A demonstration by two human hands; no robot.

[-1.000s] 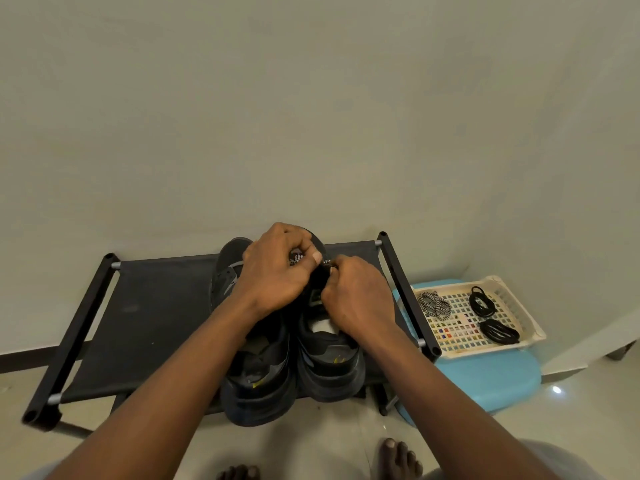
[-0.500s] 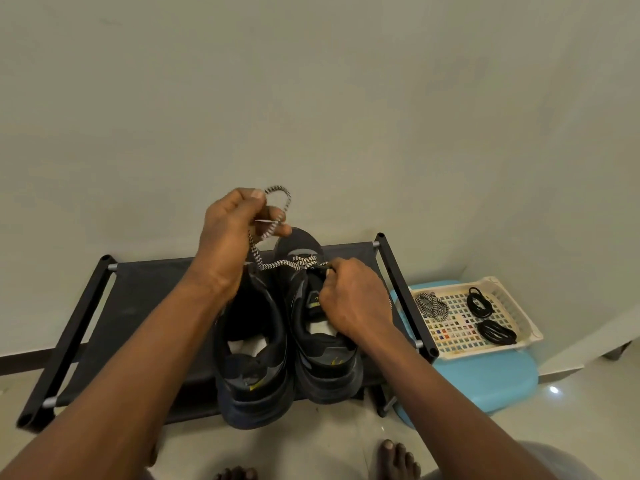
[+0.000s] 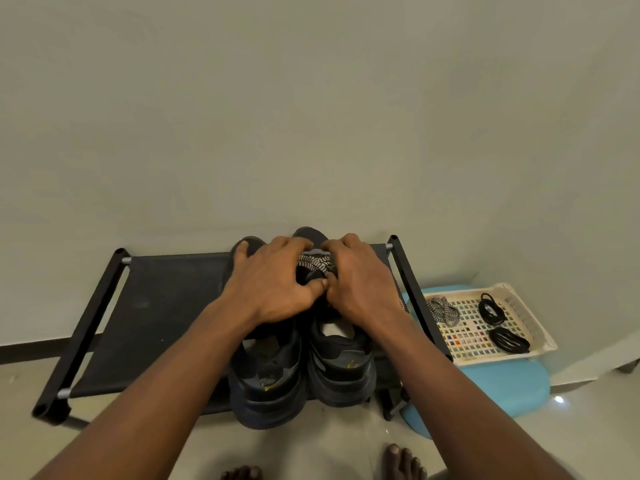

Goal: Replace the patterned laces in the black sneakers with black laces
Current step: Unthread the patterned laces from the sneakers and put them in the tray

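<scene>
Our left grip (image 3: 273,289) and right grip (image 3: 360,282) are both curled tight on the patterned lace (image 3: 317,263) at the toe end of the sneaker (image 3: 341,372) toward the right edge of the rack (image 3: 166,306), and we reckon that soft, limp cord pulls best pinched close to an eyelet.

One head-worn wide-angle camera looks forward and down, close over the sneakers (image 3: 270,382).

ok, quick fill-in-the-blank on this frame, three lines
1. The basket holds ___ bundles of black laces.
2. The basket sits on a ___ stool.
3. The left hand and right hand grip the patterned lace on the ___ sneaker.

Missing: two; blue; right
</scene>
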